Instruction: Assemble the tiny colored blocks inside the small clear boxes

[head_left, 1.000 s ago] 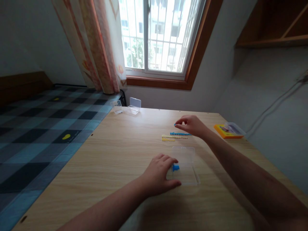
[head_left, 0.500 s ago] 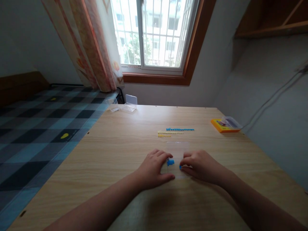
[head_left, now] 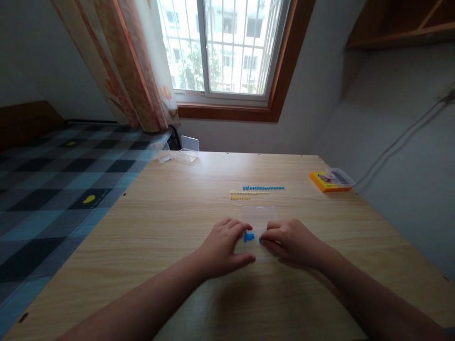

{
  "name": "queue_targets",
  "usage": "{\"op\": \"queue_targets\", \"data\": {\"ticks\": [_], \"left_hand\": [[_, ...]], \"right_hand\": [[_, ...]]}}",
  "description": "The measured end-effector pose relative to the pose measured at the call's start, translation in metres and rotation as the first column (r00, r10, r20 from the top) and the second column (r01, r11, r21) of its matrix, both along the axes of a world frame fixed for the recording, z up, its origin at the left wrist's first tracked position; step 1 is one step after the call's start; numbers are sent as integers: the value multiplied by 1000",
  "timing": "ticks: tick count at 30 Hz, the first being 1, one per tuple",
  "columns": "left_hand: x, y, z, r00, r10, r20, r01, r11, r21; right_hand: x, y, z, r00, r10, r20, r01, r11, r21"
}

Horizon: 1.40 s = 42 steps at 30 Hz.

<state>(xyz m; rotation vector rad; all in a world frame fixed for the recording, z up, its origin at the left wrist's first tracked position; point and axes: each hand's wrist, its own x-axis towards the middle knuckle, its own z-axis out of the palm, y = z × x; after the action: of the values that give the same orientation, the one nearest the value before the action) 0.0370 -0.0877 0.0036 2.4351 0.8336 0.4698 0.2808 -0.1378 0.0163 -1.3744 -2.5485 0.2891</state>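
Broadly, a pale wood-grain table [head_left: 177,194] is filling the middle of the view, and a bed with a blue, grey and black checked cover [head_left: 53,194] is running along its left edge. Beyond the far edge, a white-framed window with brown wooden trim [head_left: 234,52] is letting in daylight, and a peach-and-orange patterned curtain [head_left: 135,61] is hanging at its left side.

Near the far right corner, a flat orange-and-yellow box [head_left: 322,181] is lying at the right edge, with a clear plastic case [head_left: 343,176] resting on it. Nearer the middle, a clear, hinged plastic box [head_left: 259,214] is lying open, its lid folded back toward the far edge.

The left hand [head_left: 223,248] is curving around the box's left end, thumb and fingers spread well apart; how firmly it is touching, I cannot tell. The right hand [head_left: 291,244] is closing thumb and fingers in a pinch over the box's right part.

At the far left corner, two small clear plastic boxes [head_left: 188,150] are standing open. Between them and the orange-and-yellow box, a blue row [head_left: 263,188], a cream row [head_left: 249,193] and a shorter yellow row [head_left: 240,199] of tiny pieces are lying parallel to the far edge.

Beside the left fingertips, a bright blue cluster [head_left: 249,236] is sitting in the open box. Just right of it, the right fingertips are holding a tiny blue piece [head_left: 260,240].
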Motion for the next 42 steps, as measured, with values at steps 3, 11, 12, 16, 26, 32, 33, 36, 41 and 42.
{"op": "queue_targets", "data": {"ticks": [3, 11, 12, 16, 26, 32, 33, 36, 41, 42], "left_hand": [[0, 0, 1, 1000, 0, -4, 0, 1000, 2], [0, 0, 0, 1000, -2, 1, 2, 1000, 13], [0, 0, 0, 1000, -1, 1, 1, 1000, 15], [0, 0, -1, 1000, -1, 3, 1, 1000, 20], [0, 0, -2, 1000, -5, -7, 5, 1000, 30], [-1, 0, -6, 1000, -4, 9, 4, 999, 42], [-1, 0, -6, 1000, -6, 11, 5, 999, 42], [-1, 0, -7, 1000, -5, 13, 4, 999, 38], [-1, 0, -5, 1000, -2, 11, 1, 999, 37], [-1, 0, -5, 1000, -2, 9, 2, 999, 37]], "right_hand": [[-2, 1, -4, 1000, -11, 1, 11, 1000, 25], [-3, 1, -7, 1000, -23, -8, 24, 999, 46], [-3, 1, -7, 1000, -24, -3, 24, 999, 46], [-5, 1, -6, 999, -39, 30, 37, 998, 55], [-5, 1, -8, 1000, -26, -17, 26, 998, 51], [-4, -2, -7, 1000, -11, 6, 11, 999, 40], [-5, -2, -7, 1000, -13, 9, 12, 999, 39], [-6, -1, -7, 1000, -15, 27, 14, 999, 40], [-7, -1, -7, 999, -24, 42, 22, 998, 55], [-7, -1, -7, 999, -26, 43, 24, 998, 54]]}}
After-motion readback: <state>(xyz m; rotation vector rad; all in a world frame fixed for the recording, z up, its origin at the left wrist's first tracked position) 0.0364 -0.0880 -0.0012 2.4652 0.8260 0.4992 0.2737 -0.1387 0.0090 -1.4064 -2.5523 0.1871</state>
